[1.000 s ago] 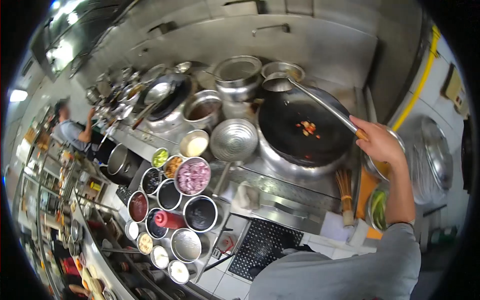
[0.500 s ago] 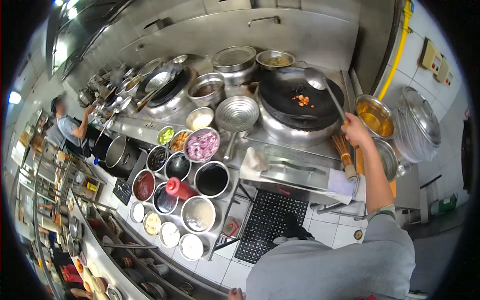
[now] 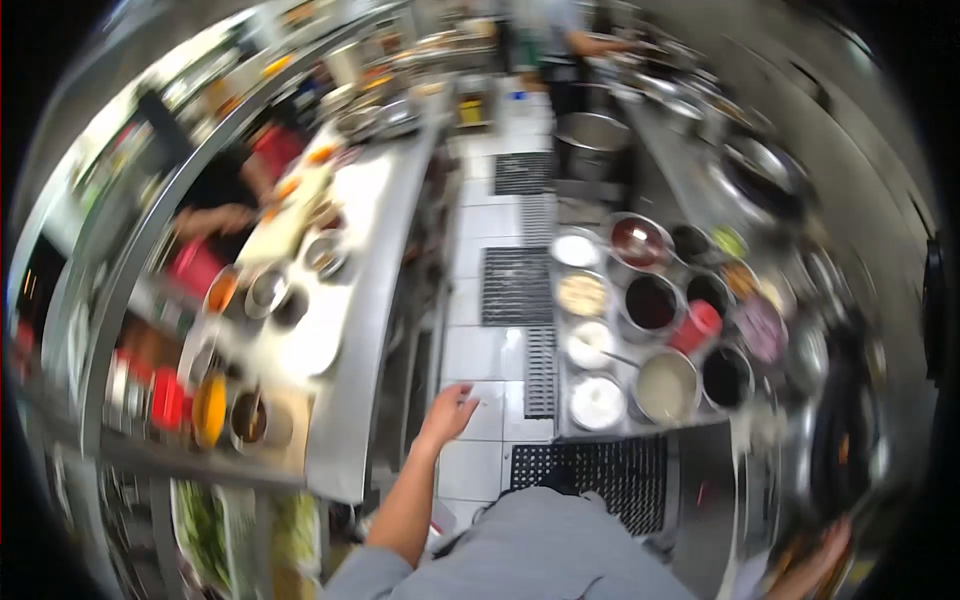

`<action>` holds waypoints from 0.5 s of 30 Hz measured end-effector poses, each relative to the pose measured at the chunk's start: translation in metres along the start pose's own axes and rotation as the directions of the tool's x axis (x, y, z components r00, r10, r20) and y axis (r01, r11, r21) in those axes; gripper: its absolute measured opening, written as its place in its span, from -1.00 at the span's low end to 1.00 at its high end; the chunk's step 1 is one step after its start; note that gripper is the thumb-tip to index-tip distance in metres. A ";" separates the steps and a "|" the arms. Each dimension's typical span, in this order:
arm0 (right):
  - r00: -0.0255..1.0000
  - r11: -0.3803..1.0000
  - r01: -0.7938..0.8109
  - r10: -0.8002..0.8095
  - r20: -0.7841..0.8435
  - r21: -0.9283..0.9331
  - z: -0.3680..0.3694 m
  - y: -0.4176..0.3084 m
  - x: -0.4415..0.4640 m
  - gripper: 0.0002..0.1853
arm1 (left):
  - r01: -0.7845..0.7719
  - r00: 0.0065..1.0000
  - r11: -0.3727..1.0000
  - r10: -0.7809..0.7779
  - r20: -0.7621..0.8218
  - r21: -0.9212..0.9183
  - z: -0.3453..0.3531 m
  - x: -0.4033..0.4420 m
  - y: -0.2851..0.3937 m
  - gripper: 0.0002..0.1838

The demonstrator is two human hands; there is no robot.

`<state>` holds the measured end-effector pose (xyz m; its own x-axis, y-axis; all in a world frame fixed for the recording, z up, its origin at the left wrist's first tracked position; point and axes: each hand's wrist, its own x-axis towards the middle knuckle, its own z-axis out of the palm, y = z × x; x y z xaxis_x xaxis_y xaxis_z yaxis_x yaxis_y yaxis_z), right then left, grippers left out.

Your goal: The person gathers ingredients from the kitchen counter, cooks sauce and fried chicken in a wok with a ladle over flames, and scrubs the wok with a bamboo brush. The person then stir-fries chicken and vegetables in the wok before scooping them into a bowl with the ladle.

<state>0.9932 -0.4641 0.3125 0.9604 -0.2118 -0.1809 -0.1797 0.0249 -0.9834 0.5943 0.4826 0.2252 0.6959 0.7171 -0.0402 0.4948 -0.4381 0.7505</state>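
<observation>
My left hand (image 3: 449, 412) reaches forward above the tiled floor, between the steel counter on the left and the sauce table, with its fingers apart and nothing in it. At the bottom right, my right hand (image 3: 822, 560) is blurred beside the wok (image 3: 842, 430). What it holds, if anything, cannot be made out. The wok is seen edge-on and smeared. Bowls of sauces and ingredients stand to its left, with a red squeeze bottle (image 3: 697, 326) lying across them.
A long steel counter (image 3: 375, 300) runs along the left, bearing bowls and a white board. Across it, a co-worker's hands (image 3: 225, 218) are at work. Another person (image 3: 565, 45) stands at the far end. Black mats (image 3: 517, 285) lie on the floor, and a big pot (image 3: 592, 132) stands farther back.
The view has swung left, from the wok to the aisle and the left counter. My left hand has come fully into view, while my right hand and the wok have shifted to the lower right edge.
</observation>
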 end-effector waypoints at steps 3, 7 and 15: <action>0.898 0.904 -0.113 -0.085 0.432 0.411 0.024 -0.011 0.039 -0.81 | 0.071 0.983 0.996 -0.078 -0.164 -0.050 -0.046 0.019 0.004 -0.63; 0.952 0.866 0.265 -0.165 -0.259 0.424 0.249 -0.093 -0.098 -0.81 | 0.074 0.942 0.989 -0.112 -0.316 -0.128 -0.095 0.078 -0.042 -0.69; 0.690 0.588 0.715 -0.681 -0.246 0.379 0.318 -0.102 -0.124 -0.81 | 0.032 0.789 0.902 -0.288 -0.543 -0.431 -0.263 0.277 -0.165 -0.75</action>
<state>0.9604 -0.1297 0.4302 0.7326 -0.4032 0.5484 0.6617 0.2332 -0.7126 0.5681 0.8963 0.2639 0.1245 0.9861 0.1104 0.2439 -0.1383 0.9599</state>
